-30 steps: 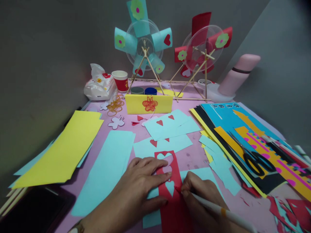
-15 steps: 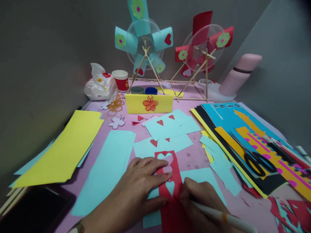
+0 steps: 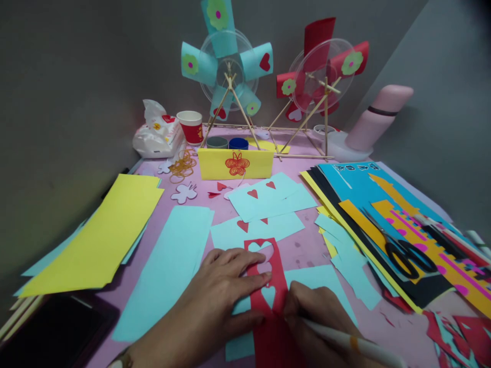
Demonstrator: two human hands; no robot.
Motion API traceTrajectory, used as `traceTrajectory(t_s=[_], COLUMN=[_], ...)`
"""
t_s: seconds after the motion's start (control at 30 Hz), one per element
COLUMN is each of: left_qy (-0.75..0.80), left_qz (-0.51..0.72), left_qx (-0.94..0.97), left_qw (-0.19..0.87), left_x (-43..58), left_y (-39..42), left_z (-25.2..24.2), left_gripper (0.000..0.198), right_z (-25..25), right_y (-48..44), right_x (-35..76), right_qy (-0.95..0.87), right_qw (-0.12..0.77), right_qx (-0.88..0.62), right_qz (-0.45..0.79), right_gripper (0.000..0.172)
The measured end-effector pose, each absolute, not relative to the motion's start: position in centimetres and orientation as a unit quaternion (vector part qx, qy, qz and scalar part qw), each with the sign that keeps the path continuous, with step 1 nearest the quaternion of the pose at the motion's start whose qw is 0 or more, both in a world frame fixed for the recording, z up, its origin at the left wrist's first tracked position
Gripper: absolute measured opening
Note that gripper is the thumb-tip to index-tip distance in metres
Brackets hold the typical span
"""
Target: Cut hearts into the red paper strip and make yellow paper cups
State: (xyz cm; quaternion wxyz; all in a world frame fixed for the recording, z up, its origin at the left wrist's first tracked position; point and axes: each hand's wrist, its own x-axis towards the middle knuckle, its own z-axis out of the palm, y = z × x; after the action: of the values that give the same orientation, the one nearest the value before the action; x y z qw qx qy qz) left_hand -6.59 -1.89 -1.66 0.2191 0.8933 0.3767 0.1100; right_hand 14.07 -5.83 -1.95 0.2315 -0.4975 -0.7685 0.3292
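Note:
My left hand (image 3: pixel 226 286) lies with its fingers stretched over a red paper strip (image 3: pixel 276 327), pressing it against the table. Heart-shaped holes run down the strip, and light blue paper shows through one of them. In my right hand (image 3: pixel 322 312) is a white pen (image 3: pixel 353 342) with an orange band; the fingers close round it at the strip's right edge, and they hide its tip. Under and beside the strip lie light blue sheets (image 3: pixel 322 281). Just beyond it, light blue cards (image 3: pixel 272 197) carry small red hearts.
Yellow paper (image 3: pixel 103 230) and a dark phone-like slab (image 3: pixel 57 327) lie left. Black-handled scissors (image 3: pixel 402 250) rest on coloured sheets at right, near red scraps (image 3: pixel 468 337). Behind stand a blue pinwheel (image 3: pixel 226 66), a red pinwheel (image 3: pixel 322 71), a paper cup (image 3: pixel 191 127) and a pink bottle (image 3: pixel 379 117).

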Motion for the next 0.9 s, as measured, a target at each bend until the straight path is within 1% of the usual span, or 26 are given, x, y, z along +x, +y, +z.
traceTrajectory(t_s=[0.1, 0.27, 0.53, 0.73, 0.9], left_qy=[0.375, 0.375, 0.375, 0.375, 0.375], left_qz=[0.109, 0.108, 0.111, 0.106, 0.106], left_qx=[0.894, 0.895, 0.896, 0.896, 0.896], left_qw=[0.219, 0.217, 0.210, 0.211, 0.211], left_x=[-6.59, -6.55, -6.61, -6.65, -6.63], left_y=[-1.80, -1.78, -1.88, -1.93, -1.90], left_z=[-1.65, -1.73, -1.90, -1.91, -2.00], left_gripper=[0.044, 0.047, 0.043, 0.043, 0.042], right_z=[-1.60, -1.52, -1.63, -1.36, -1.69], right_y=[-6.03, -6.22, -5.96, -5.95, -5.86], right_x=[14.08, 14.05, 14.16, 13.85, 13.60], right_qy=[-0.774, -0.780, -0.769, -0.728, -0.710], right_qw=[0.234, 0.241, 0.241, 0.272, 0.260], right_qx=[-0.505, -0.495, -0.489, -0.516, -0.533], right_qz=[0.302, 0.296, 0.333, 0.360, 0.380], right_gripper=[0.021, 0.022, 0.021, 0.021, 0.019])
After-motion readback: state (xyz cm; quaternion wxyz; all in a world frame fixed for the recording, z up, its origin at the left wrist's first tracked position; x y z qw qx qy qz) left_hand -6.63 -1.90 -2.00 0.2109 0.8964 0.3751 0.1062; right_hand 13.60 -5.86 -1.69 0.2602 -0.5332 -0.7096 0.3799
